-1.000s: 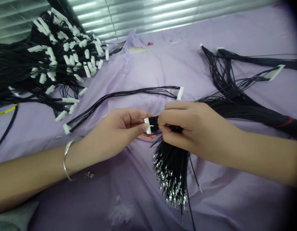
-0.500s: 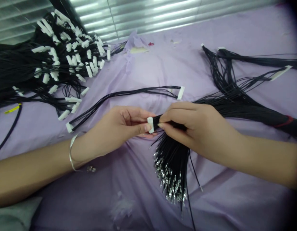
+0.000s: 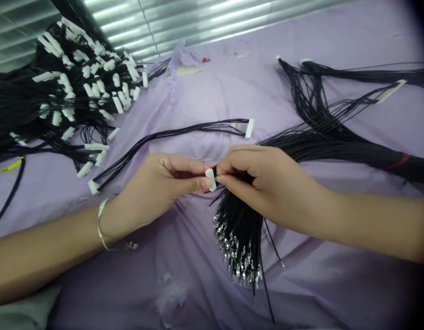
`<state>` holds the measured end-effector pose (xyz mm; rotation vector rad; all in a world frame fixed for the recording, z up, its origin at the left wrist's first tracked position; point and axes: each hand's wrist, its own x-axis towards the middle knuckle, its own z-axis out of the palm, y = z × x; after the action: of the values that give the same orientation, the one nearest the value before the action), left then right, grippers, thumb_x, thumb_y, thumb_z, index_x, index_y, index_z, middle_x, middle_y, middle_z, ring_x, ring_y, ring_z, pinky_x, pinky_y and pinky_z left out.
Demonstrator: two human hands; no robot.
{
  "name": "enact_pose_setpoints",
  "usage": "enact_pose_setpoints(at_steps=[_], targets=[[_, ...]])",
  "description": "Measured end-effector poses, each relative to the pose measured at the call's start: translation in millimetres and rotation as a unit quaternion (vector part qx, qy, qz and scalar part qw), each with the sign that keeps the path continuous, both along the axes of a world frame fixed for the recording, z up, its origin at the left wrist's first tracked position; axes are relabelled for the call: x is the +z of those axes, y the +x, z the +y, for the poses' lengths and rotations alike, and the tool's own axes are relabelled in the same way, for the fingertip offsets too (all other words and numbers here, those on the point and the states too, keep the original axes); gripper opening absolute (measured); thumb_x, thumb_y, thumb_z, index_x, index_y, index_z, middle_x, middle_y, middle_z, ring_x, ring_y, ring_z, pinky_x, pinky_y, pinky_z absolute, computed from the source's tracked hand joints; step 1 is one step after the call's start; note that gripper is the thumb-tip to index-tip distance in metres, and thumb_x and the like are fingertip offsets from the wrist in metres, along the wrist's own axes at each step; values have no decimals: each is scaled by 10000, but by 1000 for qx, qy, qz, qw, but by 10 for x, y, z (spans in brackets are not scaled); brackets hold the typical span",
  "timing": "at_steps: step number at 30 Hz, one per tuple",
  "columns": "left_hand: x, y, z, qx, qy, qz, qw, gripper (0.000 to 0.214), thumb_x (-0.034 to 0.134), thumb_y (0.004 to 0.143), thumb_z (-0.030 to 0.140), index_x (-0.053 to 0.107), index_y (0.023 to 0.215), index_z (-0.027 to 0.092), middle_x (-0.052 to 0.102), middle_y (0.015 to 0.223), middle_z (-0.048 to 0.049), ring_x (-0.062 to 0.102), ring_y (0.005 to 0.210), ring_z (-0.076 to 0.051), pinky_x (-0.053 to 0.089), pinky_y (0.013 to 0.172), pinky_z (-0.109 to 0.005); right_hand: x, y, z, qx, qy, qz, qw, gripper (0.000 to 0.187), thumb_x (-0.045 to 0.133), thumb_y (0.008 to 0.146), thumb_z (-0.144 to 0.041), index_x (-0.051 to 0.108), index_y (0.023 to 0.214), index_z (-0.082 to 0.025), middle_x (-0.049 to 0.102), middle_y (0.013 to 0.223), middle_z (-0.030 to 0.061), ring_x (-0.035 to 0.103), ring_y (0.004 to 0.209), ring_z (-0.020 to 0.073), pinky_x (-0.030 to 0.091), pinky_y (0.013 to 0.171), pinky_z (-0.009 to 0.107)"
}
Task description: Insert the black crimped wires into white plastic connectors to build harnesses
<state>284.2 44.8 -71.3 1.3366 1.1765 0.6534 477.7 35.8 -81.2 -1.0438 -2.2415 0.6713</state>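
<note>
My left hand (image 3: 163, 185) pinches a small white connector (image 3: 211, 179) between thumb and fingers at the centre of the view. Right beside it, my right hand (image 3: 267, 176) is closed on short black wires that enter the connector's right side; most of their length is hidden by the hand. Below my right hand fans out a thick bundle of black wires (image 3: 244, 224) with shiny metal terminals (image 3: 237, 254) at their ends. Behind my hands lies a finished-looking wire harness (image 3: 170, 130) with a white connector at each end.
A large heap of black harnesses with white connectors (image 3: 91, 89) fills the back left. At the right lie more harnesses (image 3: 318, 98) and the bundle's tied part with a red band (image 3: 399, 160). A black cable with a yellow tag (image 3: 13, 164) sits far left. Purple cloth (image 3: 198, 288) covers the table.
The right fingers have moved closer to the connector, so less wire shows between them. The whole view has shifted slightly, with the table things a little further left.
</note>
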Motion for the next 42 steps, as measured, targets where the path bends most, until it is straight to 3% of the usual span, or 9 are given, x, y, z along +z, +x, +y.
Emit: enact_pose_setpoints(at_steps=[3,5,8,10,17,23,29,32,42], targets=[[10,0,0,-22,0,3,1000,131,774,699,151,774,827,180,760,801,-20,695,739,-155,582,738,-236,11,16,5,23,22,-22,999,133,502,857,-121,590,760,-143,578,729,2,515,695,106,411,659,240],[9,-1,-2,-28,-16,-16,999,122,747,741,166,765,861,174,754,818,-20,689,741,-134,575,736,-200,52,46,7,27,82,-70,994,153,474,881,-145,609,812,-125,606,813,52,541,790,151,434,733,284],[-3,6,-2,-1,-45,-75,996,116,690,808,203,736,908,167,728,875,-20,684,778,-123,574,775,-196,125,98,-7,14,196,-157,968,230,405,915,-177,626,893,-117,594,967,119,519,914,222,432,822,371],[-15,16,4,27,-62,-116,991,93,667,826,193,714,897,157,702,877,-19,678,769,-120,580,793,-219,149,116,-23,31,218,-190,957,230,409,913,-181,634,905,-136,578,969,109,508,884,223,437,798,382],[-24,40,35,50,-82,-144,985,84,591,852,113,668,885,126,663,807,-34,668,725,-121,601,736,-243,79,96,-31,59,50,-175,982,126,522,859,-120,644,856,-152,543,858,66,496,770,161,426,733,314],[-35,43,38,57,-81,-136,986,103,590,844,99,673,897,128,681,880,-41,686,797,-144,600,778,-261,56,149,-38,100,54,-166,979,99,498,863,-88,570,867,-155,555,930,59,496,902,183,404,834,339],[-5,19,6,0,-60,-102,993,106,612,847,118,700,905,126,725,887,-31,694,829,-132,557,828,-201,157,95,-39,49,-19,-89,995,83,504,863,-121,576,841,-158,594,789,-8,527,696,100,398,641,232],[18,17,-25,-23,-62,-99,993,117,604,859,121,704,921,128,731,874,-23,690,800,-107,544,804,-158,186,65,-55,22,-6,-100,995,119,496,858,-143,598,797,-154,595,774,4,533,698,115,400,644,255],[-32,38,-33,-25,-110,-139,984,120,607,857,97,682,950,112,725,881,-30,697,848,-121,569,799,-172,156,56,-29,-37,71,-158,984,117,493,875,-184,571,802,-136,576,768,31,530,684,143,379,609,276]])
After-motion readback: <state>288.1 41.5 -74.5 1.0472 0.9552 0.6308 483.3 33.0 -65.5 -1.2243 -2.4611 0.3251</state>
